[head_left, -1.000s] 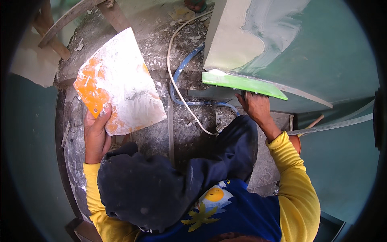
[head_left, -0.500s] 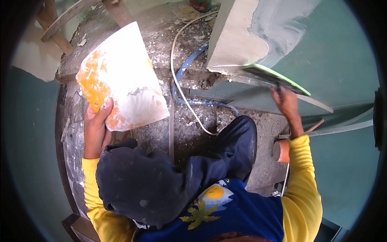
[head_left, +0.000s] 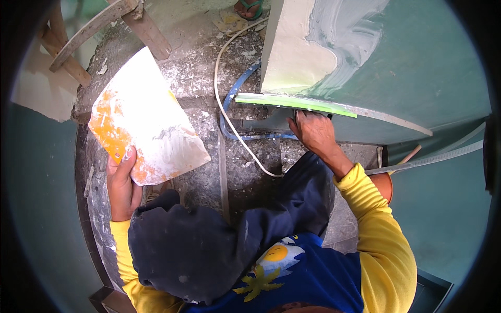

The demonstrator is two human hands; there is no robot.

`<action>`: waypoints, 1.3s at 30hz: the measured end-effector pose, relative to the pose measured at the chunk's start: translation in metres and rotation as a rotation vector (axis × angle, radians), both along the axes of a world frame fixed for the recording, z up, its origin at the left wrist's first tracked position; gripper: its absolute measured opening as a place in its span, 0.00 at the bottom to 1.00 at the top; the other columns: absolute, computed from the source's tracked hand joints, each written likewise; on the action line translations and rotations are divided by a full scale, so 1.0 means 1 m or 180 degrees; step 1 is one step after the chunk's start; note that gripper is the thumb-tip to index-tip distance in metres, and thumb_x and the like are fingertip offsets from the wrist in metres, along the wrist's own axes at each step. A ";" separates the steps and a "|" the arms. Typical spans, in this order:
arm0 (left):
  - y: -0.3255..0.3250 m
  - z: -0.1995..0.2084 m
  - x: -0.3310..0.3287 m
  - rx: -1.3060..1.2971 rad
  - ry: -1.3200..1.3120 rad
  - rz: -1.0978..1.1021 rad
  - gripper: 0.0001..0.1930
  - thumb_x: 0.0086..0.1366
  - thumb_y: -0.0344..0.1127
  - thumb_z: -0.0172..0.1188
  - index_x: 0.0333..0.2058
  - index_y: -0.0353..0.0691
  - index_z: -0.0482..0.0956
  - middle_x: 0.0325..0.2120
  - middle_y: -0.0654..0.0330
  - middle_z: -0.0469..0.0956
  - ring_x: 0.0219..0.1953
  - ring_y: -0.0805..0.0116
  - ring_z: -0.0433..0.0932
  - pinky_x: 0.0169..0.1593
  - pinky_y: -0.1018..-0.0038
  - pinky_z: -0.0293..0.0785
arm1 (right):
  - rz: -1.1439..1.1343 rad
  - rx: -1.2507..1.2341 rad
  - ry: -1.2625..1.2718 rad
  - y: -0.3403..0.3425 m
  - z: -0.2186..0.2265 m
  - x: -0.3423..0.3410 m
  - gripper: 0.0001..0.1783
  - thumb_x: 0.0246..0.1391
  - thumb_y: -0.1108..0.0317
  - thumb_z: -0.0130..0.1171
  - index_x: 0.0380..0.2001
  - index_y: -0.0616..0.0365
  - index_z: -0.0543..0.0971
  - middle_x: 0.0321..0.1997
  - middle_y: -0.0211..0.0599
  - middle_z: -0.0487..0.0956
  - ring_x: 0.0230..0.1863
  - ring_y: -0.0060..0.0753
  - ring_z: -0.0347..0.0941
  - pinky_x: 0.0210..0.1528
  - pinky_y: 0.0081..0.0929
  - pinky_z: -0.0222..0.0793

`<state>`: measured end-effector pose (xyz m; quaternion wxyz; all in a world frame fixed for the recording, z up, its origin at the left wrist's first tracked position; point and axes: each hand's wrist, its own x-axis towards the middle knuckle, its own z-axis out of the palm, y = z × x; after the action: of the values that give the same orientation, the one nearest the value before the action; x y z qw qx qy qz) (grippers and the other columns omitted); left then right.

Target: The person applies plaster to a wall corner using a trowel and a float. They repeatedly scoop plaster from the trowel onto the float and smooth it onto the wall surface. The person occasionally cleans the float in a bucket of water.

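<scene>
My left hand [head_left: 122, 180] is closed on the lower edge of an orange plastic sheet [head_left: 107, 117], its thumb on top and its fingers underneath. White plaster [head_left: 175, 136] coats most of the sheet, with a greyish smear near its right side. My right hand [head_left: 314, 130] is wrapped round the grip of a long plastering float [head_left: 297, 104] with a bright green edge. The float lies along the lower edge of a wall corner [head_left: 297, 52], which carries pale plaster and wet white streaks over green paint. The float's grip is mostly hidden by my fingers.
A white hose [head_left: 217, 78] and a blue hose [head_left: 236, 88] cross the plaster-spattered floor [head_left: 198, 180]. A wooden trestle [head_left: 94, 31] stands at the far left. An orange bucket [head_left: 383, 185] is beside my right forearm. Another person's sandalled foot [head_left: 249, 9] shows at the top.
My right hand has swept the float leftward along the wall's lower edge, past the corner. The plaster-coated sheet in my left hand has shifted slightly left and down.
</scene>
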<state>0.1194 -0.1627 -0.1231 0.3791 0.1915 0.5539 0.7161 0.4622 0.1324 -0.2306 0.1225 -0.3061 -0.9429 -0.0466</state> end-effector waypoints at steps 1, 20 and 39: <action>-0.001 0.000 0.000 0.0007 -0.0021 0.0002 0.25 0.73 0.30 0.59 0.65 0.33 0.66 0.59 0.53 0.76 0.60 0.64 0.77 0.65 0.66 0.71 | -0.0027 -0.0103 -0.0041 0.000 0.000 -0.002 0.20 0.64 0.52 0.61 0.29 0.59 0.78 0.20 0.47 0.79 0.21 0.51 0.78 0.26 0.46 0.75; 0.005 -0.003 -0.001 0.0024 -0.0001 -0.0067 0.26 0.74 0.30 0.59 0.66 0.34 0.64 0.60 0.53 0.75 0.61 0.64 0.76 0.66 0.65 0.70 | -0.0327 0.0935 0.1408 0.042 0.083 0.055 0.18 0.62 0.58 0.68 0.27 0.59 0.76 0.17 0.42 0.77 0.16 0.45 0.74 0.21 0.41 0.67; 0.001 0.000 0.001 0.0068 0.0059 -0.0091 0.29 0.73 0.33 0.59 0.68 0.32 0.62 0.62 0.52 0.74 0.63 0.62 0.74 0.68 0.64 0.68 | -0.0094 0.0048 -0.0128 0.018 0.004 0.006 0.23 0.65 0.50 0.59 0.28 0.59 0.78 0.18 0.48 0.79 0.20 0.53 0.79 0.24 0.48 0.75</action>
<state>0.1203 -0.1619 -0.1234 0.3821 0.2101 0.5469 0.7147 0.4679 0.1506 -0.2268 0.1051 -0.3180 -0.9402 -0.0616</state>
